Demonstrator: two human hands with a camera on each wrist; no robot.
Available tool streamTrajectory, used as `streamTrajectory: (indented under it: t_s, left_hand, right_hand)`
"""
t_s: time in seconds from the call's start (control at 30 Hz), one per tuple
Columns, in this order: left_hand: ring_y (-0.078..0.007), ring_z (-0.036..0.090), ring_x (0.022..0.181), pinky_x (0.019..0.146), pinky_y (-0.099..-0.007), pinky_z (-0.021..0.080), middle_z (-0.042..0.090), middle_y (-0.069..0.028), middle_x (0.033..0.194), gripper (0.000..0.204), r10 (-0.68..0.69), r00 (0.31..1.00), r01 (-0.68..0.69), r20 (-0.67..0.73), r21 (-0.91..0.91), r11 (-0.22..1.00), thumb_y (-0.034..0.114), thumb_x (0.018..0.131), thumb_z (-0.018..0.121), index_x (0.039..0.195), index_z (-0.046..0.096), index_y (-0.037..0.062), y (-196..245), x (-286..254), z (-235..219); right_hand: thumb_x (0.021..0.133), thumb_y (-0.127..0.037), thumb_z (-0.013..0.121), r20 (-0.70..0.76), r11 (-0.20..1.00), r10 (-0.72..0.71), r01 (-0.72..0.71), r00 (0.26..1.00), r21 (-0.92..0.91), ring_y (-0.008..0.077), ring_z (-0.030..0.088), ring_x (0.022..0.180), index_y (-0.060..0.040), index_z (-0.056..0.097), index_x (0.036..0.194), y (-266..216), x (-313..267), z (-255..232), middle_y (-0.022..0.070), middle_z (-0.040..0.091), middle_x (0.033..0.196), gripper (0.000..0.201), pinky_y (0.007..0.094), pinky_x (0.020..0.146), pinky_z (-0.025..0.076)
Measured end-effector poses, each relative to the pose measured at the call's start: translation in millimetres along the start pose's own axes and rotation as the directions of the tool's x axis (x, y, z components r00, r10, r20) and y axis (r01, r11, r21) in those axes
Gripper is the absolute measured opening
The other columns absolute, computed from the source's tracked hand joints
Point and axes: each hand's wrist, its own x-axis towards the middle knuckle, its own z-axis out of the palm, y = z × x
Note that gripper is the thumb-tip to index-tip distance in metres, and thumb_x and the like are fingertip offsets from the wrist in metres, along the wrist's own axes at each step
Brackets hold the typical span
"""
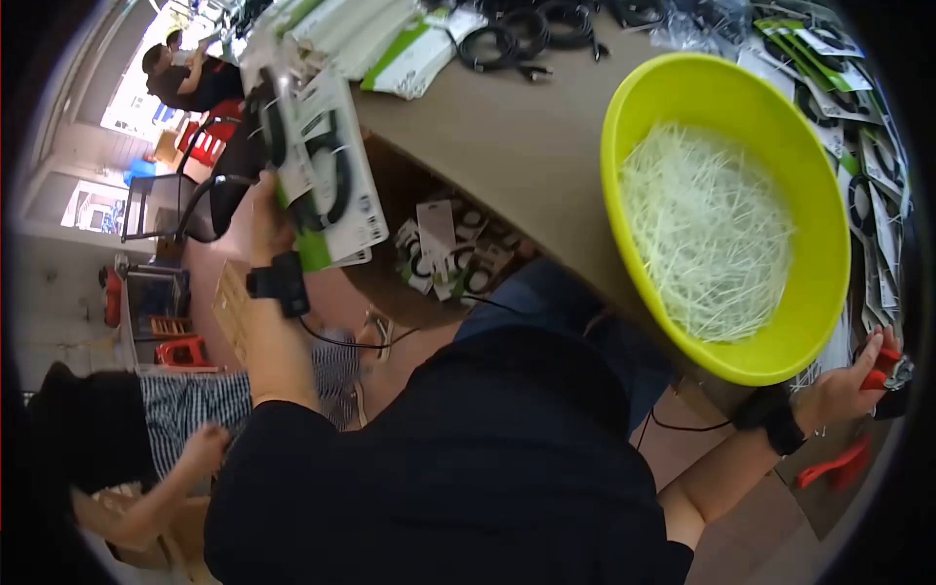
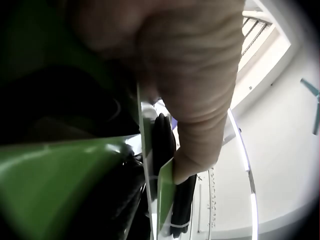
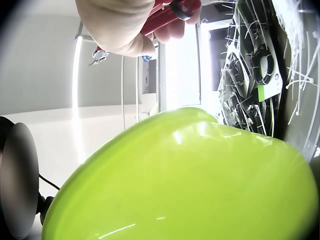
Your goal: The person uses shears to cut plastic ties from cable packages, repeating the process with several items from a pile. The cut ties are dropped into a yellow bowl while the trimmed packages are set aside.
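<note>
At the upper left of the head view, my left hand (image 1: 271, 222) holds several white-and-green cards with coiled black cables (image 1: 341, 180) on them, above the floor beside the table corner. In the left wrist view, a finger (image 2: 200, 115) bends over the edge of the cards, with a black cable bundle (image 2: 164, 137) against it. At the far right, my right hand (image 1: 837, 398) grips red-handled pliers (image 1: 882, 370); a red handle (image 3: 165, 19) shows between thumb and fingers in the right wrist view. The pliers' metal head is small and blurred.
A yellow-green basin (image 1: 612, 185) of thin white plastic ties (image 1: 707, 234) stands on the table (image 1: 517, 166). Carded cables (image 1: 863, 195) lie piled right of it; loose black cables (image 1: 517, 39) lie behind. Below the table edge is a box of carded cables (image 1: 439, 249). Another person's arm (image 1: 161, 497) is lower left.
</note>
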Motion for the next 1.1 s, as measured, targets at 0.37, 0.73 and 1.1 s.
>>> streamTrajectory:
  t_s: [0.37,0.73,1.1]
  left_hand:
    - [-0.0206,0.059,0.098,0.089,-0.0338,0.047,0.061,-0.0096,0.11,0.05,-0.605,0.714,0.621,-0.353,-0.081,0.78,0.039,0.081,0.064,0.114,0.055,0.0033,-158.5,-126.1,-82.0]
    - [-0.0242,0.054,0.111,0.089,-0.0303,0.046,0.056,-0.0159,0.117,0.067,-0.607,0.66,0.748,-0.443,0.466,0.473,0.048,0.085,0.058,0.129,0.045,0.0006,-222.0,-43.6,-132.4]
    - [-0.0196,0.062,0.096,0.08,-0.0283,0.05,0.056,-0.0184,0.117,0.05,-0.319,0.515,-0.235,0.796,0.489,0.84,0.027,0.092,0.045,0.132,0.037,-0.0018,94.9,20.6,222.8]
  right_hand:
    - [0.087,0.004,0.052,-0.007,1.0,-0.005,0.005,1.0,-0.03,0.0235,0.061,0.092,0.0134,0.055,0.105,-10.5,2.0,2.9,0.0184,0.062,0.102,0.02,0.0308,0.085,0.049]
    - [0.088,0.004,0.05,-0.048,0.997,0.073,-0.074,0.996,-0.021,0.0236,0.061,0.093,0.0128,0.055,0.106,0.8,1.3,-3.1,0.0184,0.061,0.106,0.021,0.0311,0.085,0.049]
    - [0.088,0.003,0.051,0.208,0.969,0.189,-0.216,0.96,0.116,0.0182,0.057,0.099,0.0047,0.051,0.119,-69.2,-7.7,50.8,0.012,0.059,0.11,0.031,0.0302,0.09,0.045]
